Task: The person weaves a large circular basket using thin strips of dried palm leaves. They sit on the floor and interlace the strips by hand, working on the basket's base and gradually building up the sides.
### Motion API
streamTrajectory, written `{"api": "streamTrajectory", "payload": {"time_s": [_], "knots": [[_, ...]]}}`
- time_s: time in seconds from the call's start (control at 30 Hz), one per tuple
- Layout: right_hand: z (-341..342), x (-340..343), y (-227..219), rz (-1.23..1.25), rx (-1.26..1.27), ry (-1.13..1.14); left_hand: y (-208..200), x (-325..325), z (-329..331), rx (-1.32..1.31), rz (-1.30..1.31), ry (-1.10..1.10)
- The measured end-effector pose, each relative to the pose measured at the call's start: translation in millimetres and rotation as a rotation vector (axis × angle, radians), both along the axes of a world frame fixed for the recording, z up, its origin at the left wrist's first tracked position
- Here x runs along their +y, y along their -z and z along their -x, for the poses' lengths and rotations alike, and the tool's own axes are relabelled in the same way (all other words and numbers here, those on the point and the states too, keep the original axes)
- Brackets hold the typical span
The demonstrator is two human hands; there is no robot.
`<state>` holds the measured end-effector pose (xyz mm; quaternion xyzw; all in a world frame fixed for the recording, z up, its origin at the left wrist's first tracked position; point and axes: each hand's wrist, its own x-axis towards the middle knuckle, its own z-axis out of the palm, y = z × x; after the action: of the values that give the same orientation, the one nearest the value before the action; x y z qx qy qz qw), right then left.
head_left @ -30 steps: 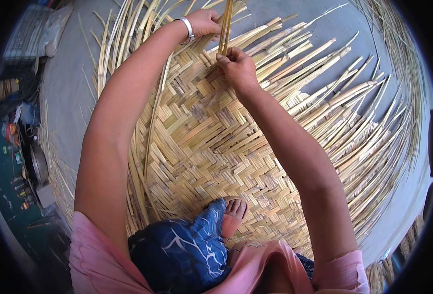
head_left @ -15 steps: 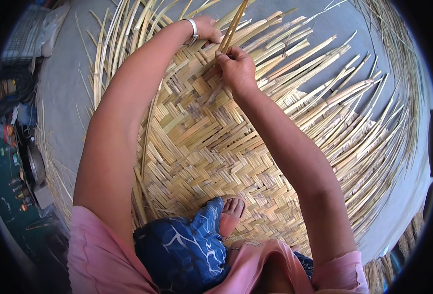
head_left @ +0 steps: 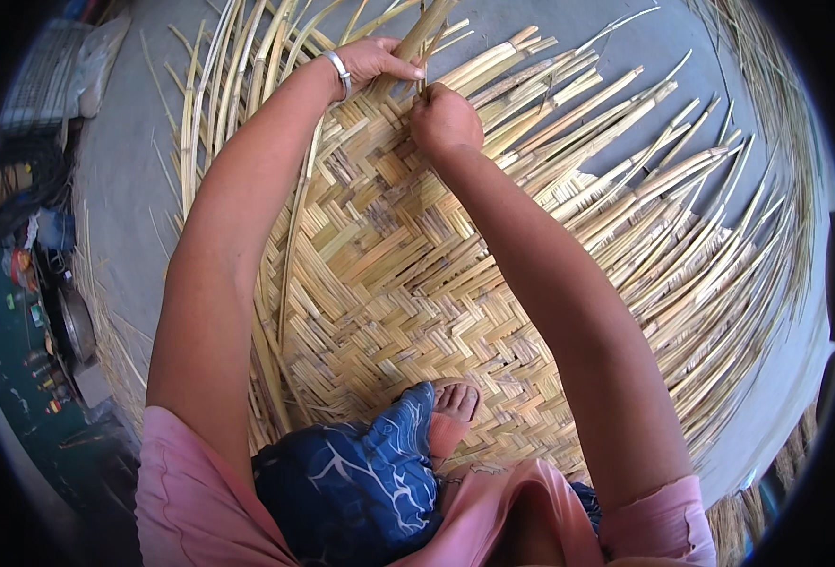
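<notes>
A herringbone mat of split reeds (head_left: pixel 379 250) lies beneath my arms, with long loose strip ends fanning out at its far and right sides. At its far edge my left hand (head_left: pixel 376 60), with a silver bangle at the wrist, closes around reed strips (head_left: pixel 424 30), its thumb pointing right. My right hand (head_left: pixel 446 119) is a fist just beside that thumb, gripping a narrow strip that rises between the two hands. The fingertips of both hands are mostly hidden.
My sandalled foot (head_left: pixel 455 401) rests on the mat near blue patterned cloth (head_left: pixel 351 482). Loose thin stalks (head_left: pixel 776 104) lie on the grey floor (head_left: pixel 687 85) at the far right. Along the left stand a metal basin (head_left: pixel 77 326) and assorted small items.
My left hand has shifted slightly left, its thumb now stretched out. My right hand has moved a little nearer and left and turned into a fist. The strips between them have shifted left.
</notes>
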<state>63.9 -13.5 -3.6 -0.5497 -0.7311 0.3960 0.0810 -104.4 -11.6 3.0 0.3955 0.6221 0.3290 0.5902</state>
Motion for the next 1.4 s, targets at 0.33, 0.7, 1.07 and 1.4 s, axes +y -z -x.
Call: {"api": "streamTrajectory", "payload": {"time_s": [0.33, 0.7, 1.07, 1.4], "knots": [[-3.0, -1.6, -0.6, -0.052, 0.008, -0.062, 3.1, 4.2, -5.2, 0.289, -0.015, -0.012], [-6.2, -13.2, 5.6, -0.181, 0.067, -0.024, 5.5, 4.5, 14.1, 0.417, -0.116, 0.02], [-4.2, -1.3, 12.3, -0.069, -0.026, -0.035, -4.0, 6.4, 0.7, 1.333, -0.214, 0.478], [-7.2, -6.8, 4.2, -0.08, 0.041, -0.052, -12.9, 6.6, -17.7, 1.69, -0.307, 0.709]]}}
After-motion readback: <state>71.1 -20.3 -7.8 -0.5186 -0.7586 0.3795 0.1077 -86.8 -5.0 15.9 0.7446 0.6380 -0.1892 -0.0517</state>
